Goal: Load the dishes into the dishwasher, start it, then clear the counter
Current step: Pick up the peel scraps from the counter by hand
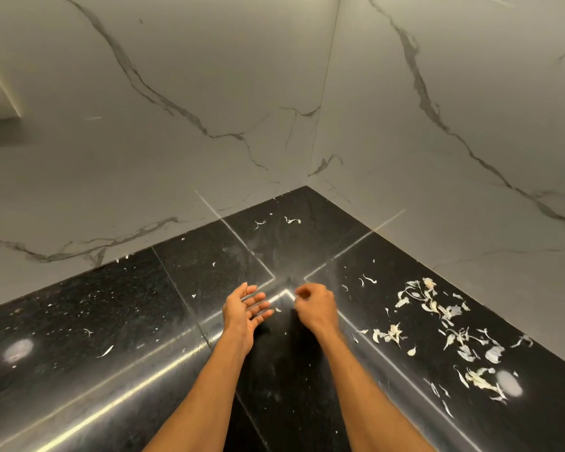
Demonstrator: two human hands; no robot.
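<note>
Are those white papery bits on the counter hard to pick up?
Probably fiddly. The peel scraps look thin and curled, so likely light and floppy. On the glossy counter they would probably slide or scatter when pushed.

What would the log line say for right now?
left hand: open, palm up | right hand: curled, contents unclear | peel scraps: scattered on black counter

The worktop (pixel 216 265) is glossy black stone, flecked with fine pale specks and crossed by thin light seams. Scattered over its right side lie papery peels (pixel 437 308) — off-white to cream, some greyish. The walls (pixel 183 93) are pale grey-white marble-look slabs with thin dark grey veins running slantwise — 2 round white glares sit on the black surface.
</note>
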